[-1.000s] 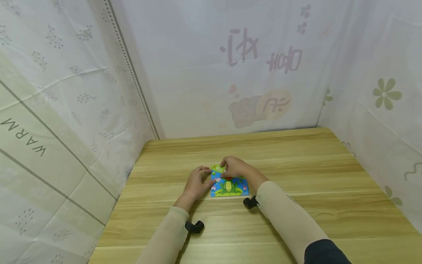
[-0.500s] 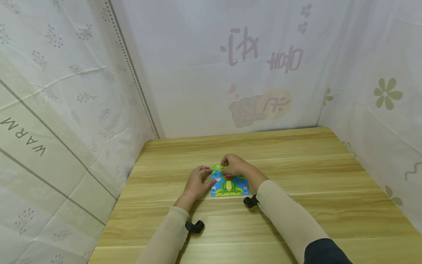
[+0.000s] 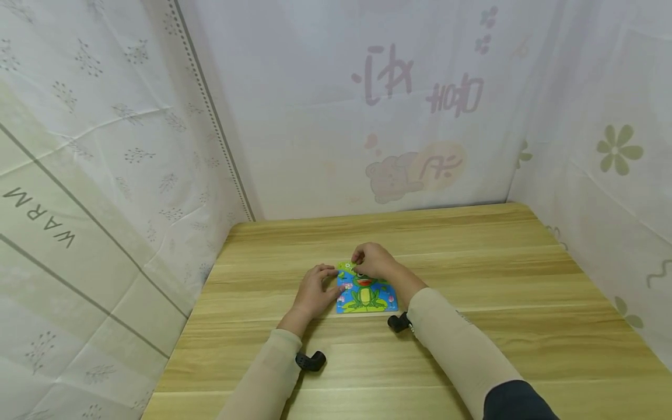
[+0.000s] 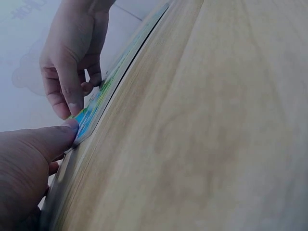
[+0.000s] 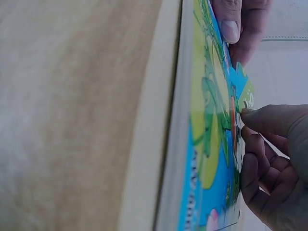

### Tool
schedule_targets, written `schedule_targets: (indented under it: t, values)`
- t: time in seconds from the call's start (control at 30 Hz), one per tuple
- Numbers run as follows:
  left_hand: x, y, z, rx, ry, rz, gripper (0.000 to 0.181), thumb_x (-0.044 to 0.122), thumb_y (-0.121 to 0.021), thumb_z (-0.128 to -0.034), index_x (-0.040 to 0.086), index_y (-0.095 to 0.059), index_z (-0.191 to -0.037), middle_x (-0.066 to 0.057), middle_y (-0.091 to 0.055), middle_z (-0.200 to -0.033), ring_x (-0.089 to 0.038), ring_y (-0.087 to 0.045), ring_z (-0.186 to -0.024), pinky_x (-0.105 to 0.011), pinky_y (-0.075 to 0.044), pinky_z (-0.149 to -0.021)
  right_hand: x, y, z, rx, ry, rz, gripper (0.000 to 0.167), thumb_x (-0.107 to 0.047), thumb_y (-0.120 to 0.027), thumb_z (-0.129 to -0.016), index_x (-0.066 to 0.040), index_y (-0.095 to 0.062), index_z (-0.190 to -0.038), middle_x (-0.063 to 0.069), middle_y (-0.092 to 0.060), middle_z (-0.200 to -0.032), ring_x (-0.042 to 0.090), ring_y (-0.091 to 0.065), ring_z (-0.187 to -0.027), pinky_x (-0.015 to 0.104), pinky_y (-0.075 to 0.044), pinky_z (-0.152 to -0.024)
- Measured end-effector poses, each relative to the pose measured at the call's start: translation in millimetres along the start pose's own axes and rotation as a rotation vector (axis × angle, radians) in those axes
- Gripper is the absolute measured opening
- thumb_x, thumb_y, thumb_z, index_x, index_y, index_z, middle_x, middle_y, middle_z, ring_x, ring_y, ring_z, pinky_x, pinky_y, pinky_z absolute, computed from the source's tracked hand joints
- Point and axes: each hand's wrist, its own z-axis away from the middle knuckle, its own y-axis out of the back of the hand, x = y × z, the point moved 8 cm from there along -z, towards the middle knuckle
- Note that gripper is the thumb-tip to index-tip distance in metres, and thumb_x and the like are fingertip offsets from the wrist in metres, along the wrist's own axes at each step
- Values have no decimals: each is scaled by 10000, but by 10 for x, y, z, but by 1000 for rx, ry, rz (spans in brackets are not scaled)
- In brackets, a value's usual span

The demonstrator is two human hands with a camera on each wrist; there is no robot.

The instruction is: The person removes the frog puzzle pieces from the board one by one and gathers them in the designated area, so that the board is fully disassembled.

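Note:
A colourful frog puzzle lies flat on the table. At its left edge rests my left hand, thumb on the board's edge and fingers spread towards the upper left corner. My right hand is over the upper part of the board, covering its upper right area. In the right wrist view, the thumb and fingers of the right hand pinch a blue and green piece with white flowers, which sticks up from the board's face. The left wrist view shows the left thumb at the board's corner.
The wooden table extends around the board on every side. Printed cloth hangs behind the table and at both sides. A black wrist device is on the left forearm, another on the right.
The right hand has shifted slightly up and away, and more of the frog's face shows below it. The left hand has stayed in place.

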Motion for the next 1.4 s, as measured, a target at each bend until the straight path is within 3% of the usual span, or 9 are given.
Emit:
schedule_targets:
  t: [0.53,1.0,1.4]
  values:
    - [-26,-12,-9,-1,3,-8,480,375,-783,-966,127,-690,-1367,-30,-560,-1483,-308,-417,-1463,-521,-365,-1203,-28,23,17,56,38,84,84,-167,-813,-932,-170,-741,-976,-60,-673,-911,131,-631,-847,340,-573,-822]
    - [-21,-12,-5,-2,-8,-13,479,381,-784,-964,126,-694,-1359,-44,-565,-1477,-319,-420,-1462,-526,-362,-1204,-7,62,8,71,41,59,79,-139,-808,-918,-149,-732,-934,-37,-662,-872,144,-623,-812,314,-566,-762]
    - [-20,-28,1,-5,-16,-25,489,379,-783,-966,111,-689,-1363,-48,-566,-1473,-330,-421,-1458,-529,-353,-1209,64,165,84,73,30,23,74,-153,-808,-922,-156,-735,-937,-38,-672,-897,151,-631,-843,337,-571,-788]
